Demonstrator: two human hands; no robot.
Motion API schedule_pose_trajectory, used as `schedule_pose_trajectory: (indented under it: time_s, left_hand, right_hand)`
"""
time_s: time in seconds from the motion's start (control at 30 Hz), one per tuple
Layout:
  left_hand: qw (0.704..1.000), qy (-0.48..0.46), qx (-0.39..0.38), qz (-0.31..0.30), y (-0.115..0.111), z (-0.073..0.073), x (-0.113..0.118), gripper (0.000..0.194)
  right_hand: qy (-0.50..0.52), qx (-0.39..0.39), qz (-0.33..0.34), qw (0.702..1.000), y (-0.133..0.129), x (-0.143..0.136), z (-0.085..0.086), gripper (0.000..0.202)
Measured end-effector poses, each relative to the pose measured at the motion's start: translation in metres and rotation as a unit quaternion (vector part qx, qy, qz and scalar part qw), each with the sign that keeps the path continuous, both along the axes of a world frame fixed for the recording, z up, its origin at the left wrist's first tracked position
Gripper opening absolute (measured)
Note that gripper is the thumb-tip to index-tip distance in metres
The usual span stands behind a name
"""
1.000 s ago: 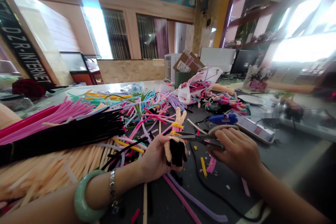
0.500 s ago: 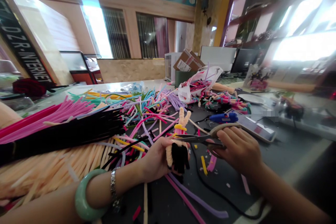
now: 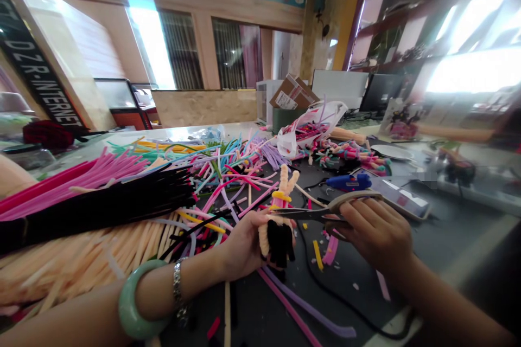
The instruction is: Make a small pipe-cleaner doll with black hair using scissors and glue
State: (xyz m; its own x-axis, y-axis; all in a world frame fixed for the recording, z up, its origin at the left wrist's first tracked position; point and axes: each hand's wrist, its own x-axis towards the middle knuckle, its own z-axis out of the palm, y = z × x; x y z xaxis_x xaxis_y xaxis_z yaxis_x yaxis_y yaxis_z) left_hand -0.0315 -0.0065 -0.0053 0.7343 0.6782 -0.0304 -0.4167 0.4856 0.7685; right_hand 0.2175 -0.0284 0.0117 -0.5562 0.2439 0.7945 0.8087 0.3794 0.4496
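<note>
Scissors with grey handles point(image 3: 321, 211) sit gripped in our right hand point(image 3: 376, 233), blades level at the neck of the small peach-and-black pipe-cleaner figure point(image 3: 277, 227). Our left hand point(image 3: 244, 246), closed round its body at frame centre, holds it upright above the dark table point(image 3: 448, 238), likely steadying it for trimming.

Place: a craft workshop set up inside a shop or office room.
Worktable point(image 3: 456, 238): covered with heaps of pipe cleaners point(image 3: 228, 168) in many colours; clippings are scattered about.
Tools: a blue glue gun point(image 3: 348, 182) is laid near finished figures point(image 3: 350, 154).
Background: a monitor point(image 3: 378, 95), shelves point(image 3: 391, 38) (blurred) and a cardboard box point(image 3: 291, 95) are seen.
</note>
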Motion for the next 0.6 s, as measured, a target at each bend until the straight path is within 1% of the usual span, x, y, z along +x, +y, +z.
schedule_pose_trajectory:
  time_s: [0.27,0.43,0.6]
  left_hand:
    - [1.0,0.014,0.007,0.013,0.0019,-0.0013,-0.0005,0.044]
    - [0.999,0.021,0.011,0.029,0.0014,0.0001,0.0006,0.044]
    - [0.999,0.022,0.004,0.032,0.0007,0.0015,0.0008,0.043]
  right_hand:
    - [0.009,-0.023,0.005,1.0,0.0018,0.0008,-0.0026,0.026]
    - [0.009,-0.032,-0.003,0.999,0.0025,-0.0012,-0.0026,0.029]
    - [0.007,-0.031,-0.002,0.999,0.0027,-0.0013,-0.0041,0.029]
